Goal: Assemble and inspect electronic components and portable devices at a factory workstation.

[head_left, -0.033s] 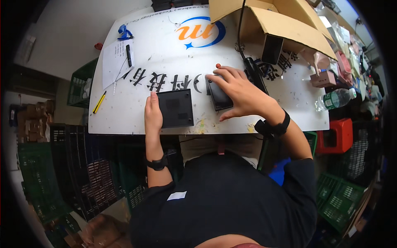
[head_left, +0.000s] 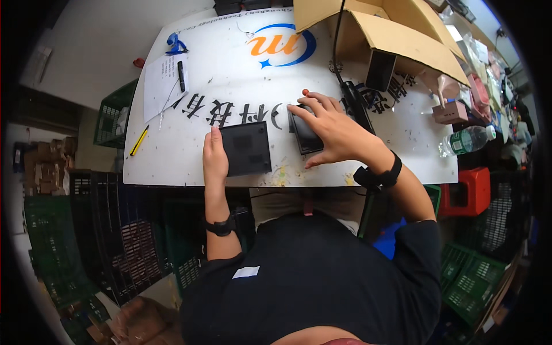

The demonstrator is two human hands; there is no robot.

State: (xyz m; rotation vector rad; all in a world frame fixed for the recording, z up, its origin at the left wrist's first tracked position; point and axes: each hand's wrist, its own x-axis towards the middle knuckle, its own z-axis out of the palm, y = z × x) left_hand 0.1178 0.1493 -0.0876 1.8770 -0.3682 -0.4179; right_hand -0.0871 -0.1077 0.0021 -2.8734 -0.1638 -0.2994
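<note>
At the near edge of the table, my left hand (head_left: 215, 156) grips a flat black square case (head_left: 246, 149) by its left side. Its fingers are wrapped under it, out of sight, with the thumb along the edge. To the right, a black rectangular piece with a glossy face (head_left: 307, 136) lies on the tabletop. Over its right part arches my right hand (head_left: 333, 126), fingers apart. The index fingertip is by the piece's upper left corner and the thumb is just off its lower edge. Whether any fingertip presses on it, I cannot tell.
A black tool with a cable (head_left: 357, 106) lies right of my right hand. Behind stands an open cardboard box (head_left: 411, 46), with a dark glossy block (head_left: 380, 70) before it. A water bottle (head_left: 468, 141) lies at right; a yellow cutter (head_left: 139, 141), paper (head_left: 161, 86) and pen (head_left: 181, 76) at left.
</note>
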